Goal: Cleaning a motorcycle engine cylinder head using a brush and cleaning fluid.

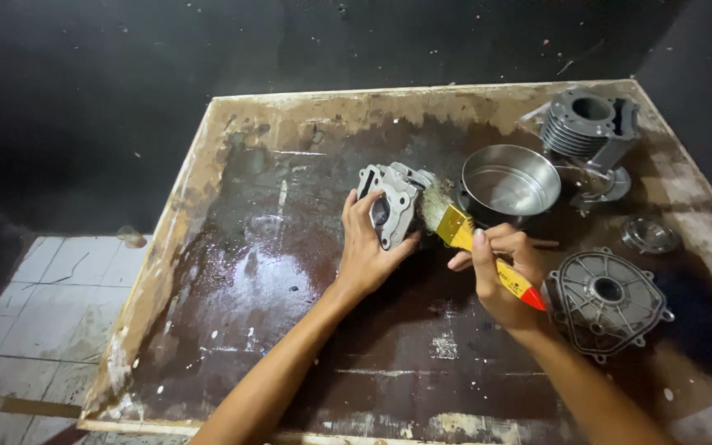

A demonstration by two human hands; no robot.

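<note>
Mid tabletop [290,346]: my left hand [366,247] clamps the grey engine casting [391,202] upright. My right hand [500,276] is closed round the brush [475,247], its handle slanting toward the near-right corner, bristles touching the casting's right flank.

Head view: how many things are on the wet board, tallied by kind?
Grey metal engine parts: 4 – one in the left hand, finned cylinder, round cover, small disc
Steel bowl: 1
Paintbrush, in the right hand: 1
Total: 6
</note>
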